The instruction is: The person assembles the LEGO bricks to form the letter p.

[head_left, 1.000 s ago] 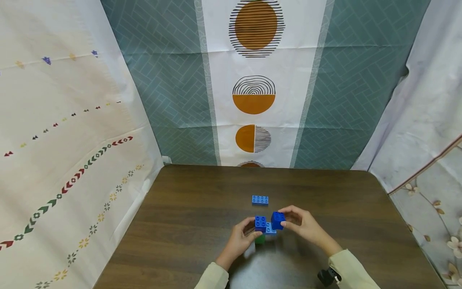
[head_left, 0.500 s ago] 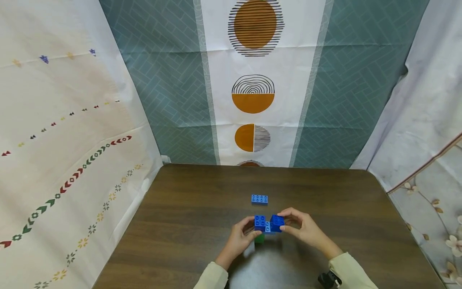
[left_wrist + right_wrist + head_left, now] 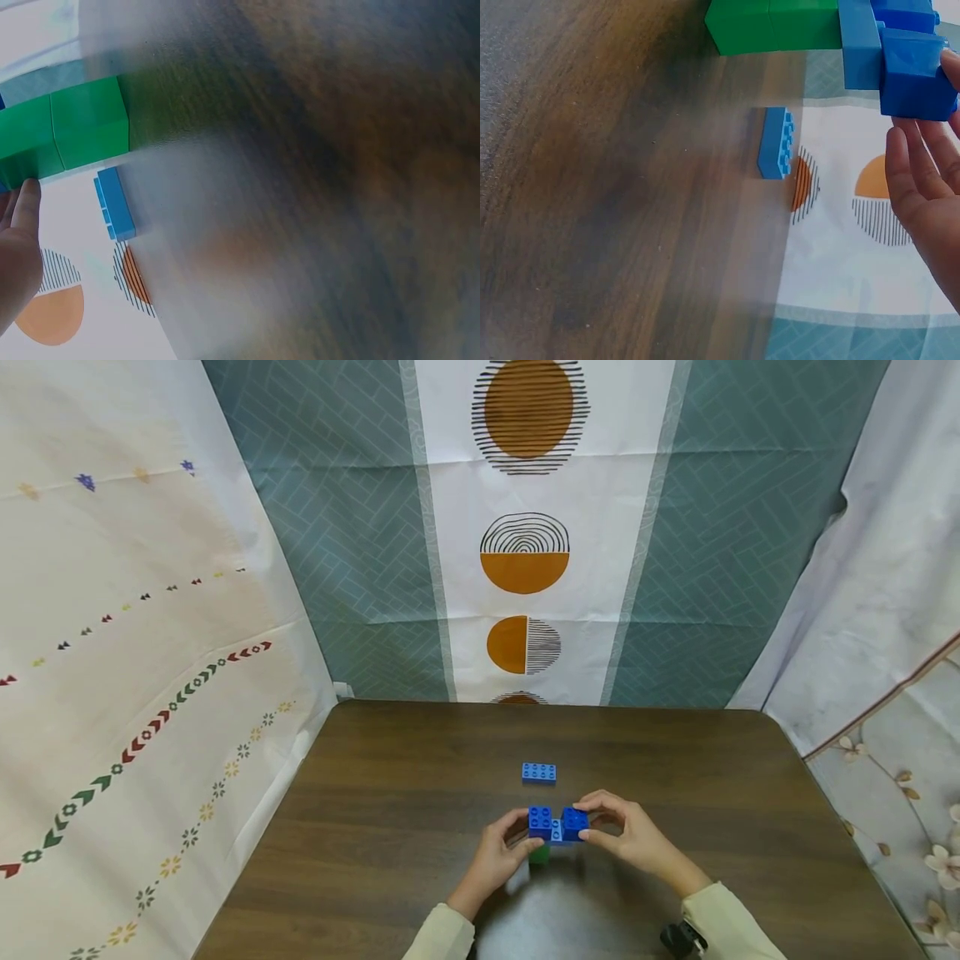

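A toy brick stack stands on the table, with two green bricks [image 3: 802, 24] one above the other at its base. Across their top lies a light blue brick [image 3: 556, 832], jutting out to the right. A dark blue brick [image 3: 540, 823] sits on its left end; my left hand [image 3: 498, 853] grips the stack there, thumb in front, fingers behind. My right hand [image 3: 632, 837] pinches a second dark blue brick [image 3: 575, 824] over the right end. In the right wrist view this brick [image 3: 915, 79] touches the light blue one; whether it is fully pressed on I cannot tell.
Behind the stack, a loose light blue brick [image 3: 539, 773] with studs up lies on the brown wooden table [image 3: 405, 793]. Patterned cloths [image 3: 525, 485] hang past the table's back and sides.
My right hand has brought its dark blue brick slightly left and down, from tilted to nearly level against the light blue brick. The left hand keeps its hold in place.
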`<state>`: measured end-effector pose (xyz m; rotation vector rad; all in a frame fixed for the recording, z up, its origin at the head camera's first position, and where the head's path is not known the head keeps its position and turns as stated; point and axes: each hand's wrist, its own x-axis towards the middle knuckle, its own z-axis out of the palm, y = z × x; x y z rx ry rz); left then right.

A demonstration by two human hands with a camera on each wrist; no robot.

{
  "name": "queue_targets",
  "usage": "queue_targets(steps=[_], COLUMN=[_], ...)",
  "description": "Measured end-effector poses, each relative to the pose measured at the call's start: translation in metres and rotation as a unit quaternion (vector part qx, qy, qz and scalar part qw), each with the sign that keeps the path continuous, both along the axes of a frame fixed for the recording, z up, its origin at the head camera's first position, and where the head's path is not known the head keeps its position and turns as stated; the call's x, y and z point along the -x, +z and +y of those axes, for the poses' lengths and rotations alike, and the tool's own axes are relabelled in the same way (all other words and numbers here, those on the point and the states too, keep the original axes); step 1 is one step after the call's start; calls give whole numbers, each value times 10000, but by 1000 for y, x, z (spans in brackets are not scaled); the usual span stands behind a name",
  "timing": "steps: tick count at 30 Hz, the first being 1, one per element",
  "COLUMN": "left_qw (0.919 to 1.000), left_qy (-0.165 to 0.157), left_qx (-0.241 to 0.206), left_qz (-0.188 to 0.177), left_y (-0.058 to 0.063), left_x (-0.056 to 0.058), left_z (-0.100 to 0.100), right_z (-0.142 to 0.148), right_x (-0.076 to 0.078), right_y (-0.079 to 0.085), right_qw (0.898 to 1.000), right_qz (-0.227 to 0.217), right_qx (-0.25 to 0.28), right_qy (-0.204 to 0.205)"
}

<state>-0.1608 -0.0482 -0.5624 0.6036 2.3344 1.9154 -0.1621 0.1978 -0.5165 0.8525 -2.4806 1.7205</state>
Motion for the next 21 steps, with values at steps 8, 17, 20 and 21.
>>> queue_targets(steps=[8, 17, 20, 21], left_qw=[10000, 10000, 10000, 10000], left_qy=[-12, 7, 11, 9], left_qx=[-78, -60, -45, -56], left_qz=[-15, 3, -9, -17], left_y=[10, 39, 38, 38], left_x=[-3, -14, -14, -15], left_z=[1, 1, 2, 2], right_z=[-2, -6, -7, -7], right_x=[0, -2, -5, -6], right_y=[4, 4, 3, 2], right_qw=[9996, 9993, 9992, 9992], right_qz=[-198, -166, -120, -122], right_qx=[-201, -198, -132, -105], right_qy=[-57, -266, -348, -379])
